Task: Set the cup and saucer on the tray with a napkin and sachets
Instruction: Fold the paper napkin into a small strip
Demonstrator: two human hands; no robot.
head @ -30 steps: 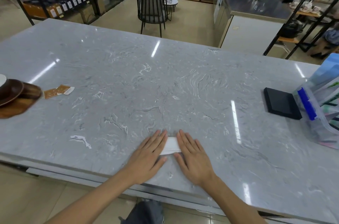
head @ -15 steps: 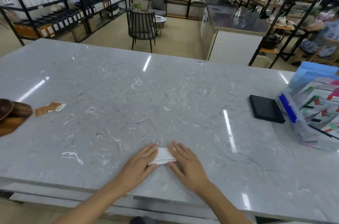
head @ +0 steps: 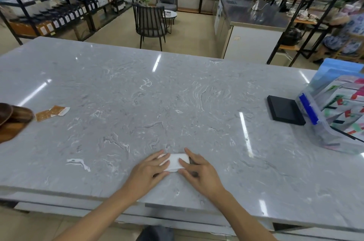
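I see both my left hand (head: 149,171) and right hand (head: 199,171) pressing flat, fingers straight, on the folded napkin (head: 174,162). The clear box (head: 323,122) holds colourful packets (head: 346,106).

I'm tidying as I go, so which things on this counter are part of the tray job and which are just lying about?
For the job: napkin, sachets, wooden tray, saucer.
Lying about: black pad, clear box of packets.
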